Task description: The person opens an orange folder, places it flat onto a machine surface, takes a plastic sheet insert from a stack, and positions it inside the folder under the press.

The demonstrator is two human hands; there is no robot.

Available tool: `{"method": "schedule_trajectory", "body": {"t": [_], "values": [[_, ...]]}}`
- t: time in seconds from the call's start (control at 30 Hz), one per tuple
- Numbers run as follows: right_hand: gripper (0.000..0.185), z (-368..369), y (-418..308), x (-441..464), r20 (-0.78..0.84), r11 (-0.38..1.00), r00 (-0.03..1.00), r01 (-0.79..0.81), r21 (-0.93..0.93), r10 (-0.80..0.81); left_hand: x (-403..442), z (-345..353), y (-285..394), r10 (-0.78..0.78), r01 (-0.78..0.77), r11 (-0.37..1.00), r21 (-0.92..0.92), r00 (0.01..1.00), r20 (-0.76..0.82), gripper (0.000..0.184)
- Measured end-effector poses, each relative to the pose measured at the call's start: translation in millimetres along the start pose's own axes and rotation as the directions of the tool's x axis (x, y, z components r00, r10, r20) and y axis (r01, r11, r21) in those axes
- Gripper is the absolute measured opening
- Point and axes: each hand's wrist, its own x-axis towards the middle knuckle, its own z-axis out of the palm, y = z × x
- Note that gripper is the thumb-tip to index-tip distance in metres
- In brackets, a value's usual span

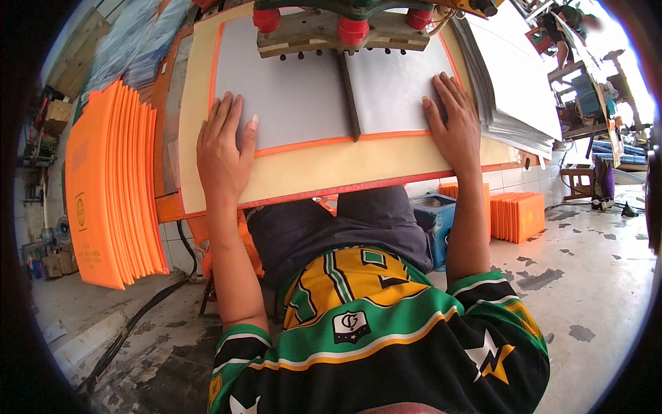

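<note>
My left hand (226,155) lies flat with fingers stretched out on the left edge of an open orange cover. My right hand (455,127) rests the same way on the cover's right edge. Grey-white inner panels (289,96) fill most of the cover, leaving a thin orange border (303,144) showing. A dark narrow bar (350,96) runs down the middle between the two panels. Beneath is a cream board (331,165) with a red front edge. Just above the cover's far side hangs a machine head (345,34) with red knobs; it hides the far edge.
Orange folders (110,186) stand in a row at the left, near plastic-wrapped stacks (134,48). White sheets (514,76) are piled at the right. On the floor sit a blue crate (433,224) and more orange folders (517,216). Another person (562,34) is at the far right.
</note>
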Motion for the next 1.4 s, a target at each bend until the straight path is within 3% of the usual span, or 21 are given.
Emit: {"method": "schedule_trajectory", "body": {"t": [1.4], "values": [[0.059,1.8,0.7,-0.1,-0.004,1.0,1.0,-0.005,0.009,0.005,-0.6,0.6,0.4,-0.013,0.013,1.0,0.015,1.0,0.014,0.052]]}}
